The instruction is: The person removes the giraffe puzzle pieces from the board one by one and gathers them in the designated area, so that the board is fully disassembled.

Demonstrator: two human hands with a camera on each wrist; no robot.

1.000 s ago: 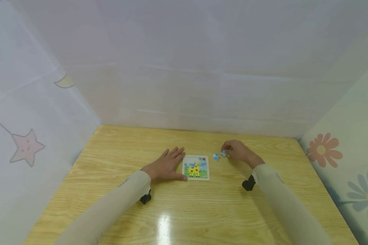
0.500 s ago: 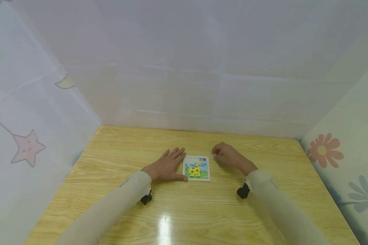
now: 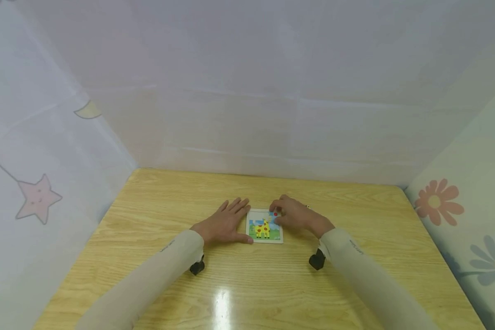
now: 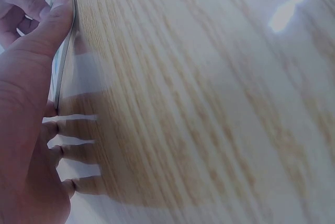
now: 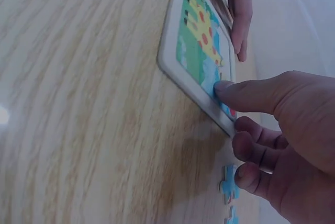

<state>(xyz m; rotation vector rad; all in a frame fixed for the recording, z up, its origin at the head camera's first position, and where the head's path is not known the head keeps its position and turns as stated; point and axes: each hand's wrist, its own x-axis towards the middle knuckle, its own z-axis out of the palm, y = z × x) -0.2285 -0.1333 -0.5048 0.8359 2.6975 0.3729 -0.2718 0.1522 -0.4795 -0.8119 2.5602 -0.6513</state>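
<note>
A small square jigsaw puzzle of a yellow giraffe (image 3: 262,229) lies in a pale tray (image 5: 167,62) on the wooden table; a whitish strip shows at its upper left. My left hand (image 3: 224,224) rests spread along the tray's left edge, thumb over the lower left corner. At the upper right corner, my right hand (image 3: 294,214) bends over a blue piece with a red dot (image 3: 275,214), its thumb and index finger on either side of it. In the right wrist view the thumb (image 5: 246,94) lies on the picture, while the other fingers curl just outside the tray.
Two loose blue puzzle pieces show on the table in the right wrist view, one piece (image 5: 229,185) beside the curled fingers and another piece (image 5: 232,216) below it. The wooden table (image 3: 181,197) ends at pale fabric walls (image 3: 231,128) at the back and sides.
My right hand has moved left from the loose pieces to the upper right corner of the puzzle. My left hand has stayed at the tray's left edge.
</note>
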